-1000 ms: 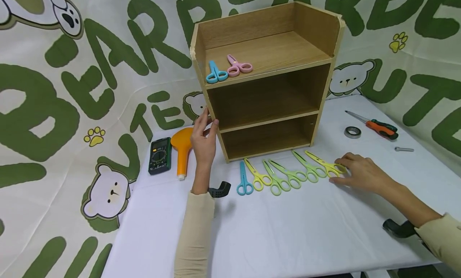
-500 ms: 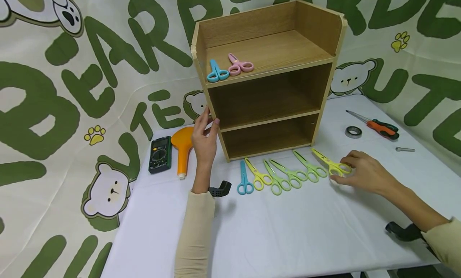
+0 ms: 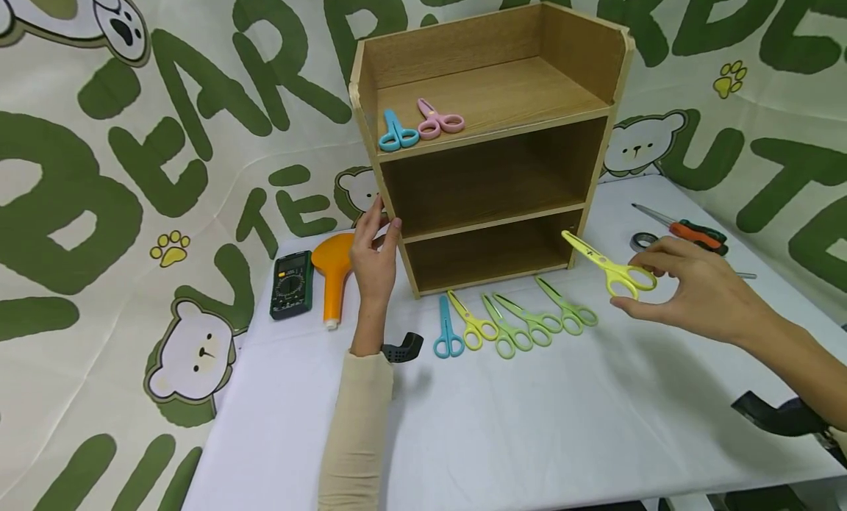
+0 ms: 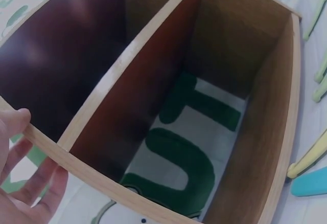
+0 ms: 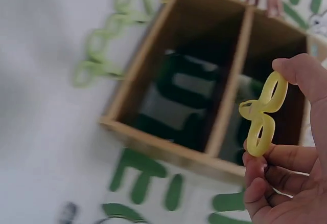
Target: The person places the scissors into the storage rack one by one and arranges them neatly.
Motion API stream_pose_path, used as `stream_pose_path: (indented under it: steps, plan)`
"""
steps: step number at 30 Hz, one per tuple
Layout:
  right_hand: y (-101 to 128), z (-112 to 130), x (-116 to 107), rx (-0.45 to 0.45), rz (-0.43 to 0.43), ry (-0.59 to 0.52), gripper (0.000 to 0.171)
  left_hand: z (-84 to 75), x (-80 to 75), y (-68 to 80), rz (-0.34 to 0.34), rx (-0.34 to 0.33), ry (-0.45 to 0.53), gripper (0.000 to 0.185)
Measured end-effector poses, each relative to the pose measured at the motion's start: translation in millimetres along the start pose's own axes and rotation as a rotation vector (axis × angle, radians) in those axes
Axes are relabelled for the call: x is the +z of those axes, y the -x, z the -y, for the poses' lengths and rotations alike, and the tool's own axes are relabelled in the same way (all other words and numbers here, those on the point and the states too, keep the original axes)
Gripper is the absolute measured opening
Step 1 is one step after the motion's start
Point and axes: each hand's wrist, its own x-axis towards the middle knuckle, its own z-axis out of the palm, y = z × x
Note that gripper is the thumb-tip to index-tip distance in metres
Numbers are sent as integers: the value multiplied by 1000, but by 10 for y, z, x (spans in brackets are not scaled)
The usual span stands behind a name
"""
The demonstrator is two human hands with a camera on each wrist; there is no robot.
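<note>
My right hand (image 3: 688, 290) pinches the handles of a yellow scissors (image 3: 607, 265), lifted off the table beside the shelf's lower right corner; the right wrist view shows its yellow handle rings (image 5: 262, 114) between thumb and fingers. My left hand (image 3: 374, 255) grips the left front edge of the wooden shelf unit (image 3: 490, 140), with the thumb (image 4: 15, 124) on that edge in the left wrist view. A blue scissors (image 3: 398, 132) and a pink scissors (image 3: 437, 121) lie on the top shelf. Several scissors lie in a row on the table, from blue (image 3: 448, 333) to green (image 3: 567, 305).
A multimeter (image 3: 292, 284) and an orange handheld tool (image 3: 333, 270) lie left of the shelf. A screwdriver (image 3: 688, 231), a metal ring (image 3: 642, 240) and a small bolt lie at the right on the white table (image 3: 529, 423). A bear-print cloth hangs behind.
My right hand took the rightmost yellow scissors from the row and lifted it up off the table toward the shelf. The left hand has stayed on the shelf's edge.
</note>
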Motion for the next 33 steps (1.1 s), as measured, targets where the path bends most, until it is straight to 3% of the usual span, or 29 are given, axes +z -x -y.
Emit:
stream_pose_path:
  steps: [7, 16, 20, 26, 33]
  plan:
    - [-341, 301, -387, -129, -73, -31, 48, -19, -11, -7, 3, 8, -10, 47]
    - [-871, 589, -684, -95, -81, -61, 46, -15, -19, 0, -3, 3, -8, 47]
    - [-1106, 669, -731, -76, -77, -44, 44, -12, -10, 7, 1, -7, -8, 47]
    - [-1462, 737, -724, 24, 18, -3, 57, -18, -13, 14, -1, -25, 1, 47]
    - [-1823, 776, -641, 35, 31, 13, 62, -34, -15, 19, 0, -17, -8, 47]
